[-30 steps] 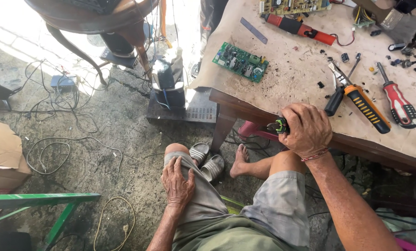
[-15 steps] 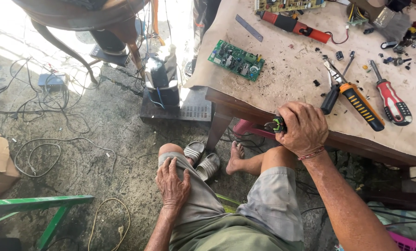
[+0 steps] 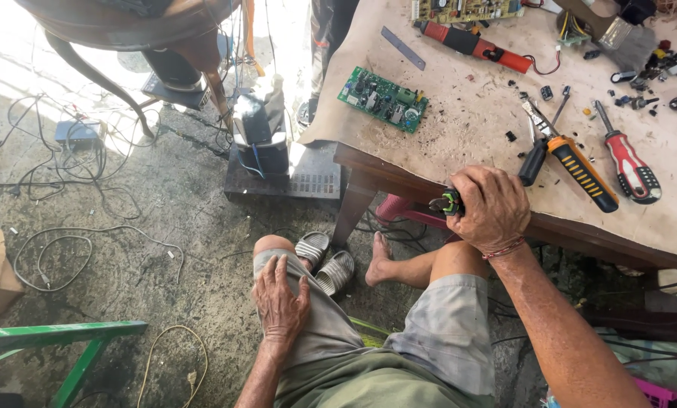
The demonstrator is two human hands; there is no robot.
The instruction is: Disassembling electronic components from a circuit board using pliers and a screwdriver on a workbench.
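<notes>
My right hand (image 3: 489,208) rests on the front edge of the wooden table (image 3: 459,136), closed around a small tool (image 3: 448,202) with a black and green handle whose end sticks out to the left. My left hand (image 3: 280,297) lies flat on my left thigh, fingers spread, holding nothing. A green circuit board (image 3: 384,99) lies on the table's near-left part, well away from both hands. Pliers with black and orange handles (image 3: 561,155) lie just right of my right hand.
A red-handled screwdriver (image 3: 627,162), a red tool (image 3: 467,41), another circuit board (image 3: 467,9) and several small parts lie further back. On the concrete floor are cables (image 3: 74,249), a dark box with a device (image 3: 266,147), grey sandals (image 3: 323,261), a green frame (image 3: 58,336).
The view has shifted slightly. Both hands stay where they were, the right still closed on the small tool at the table edge.
</notes>
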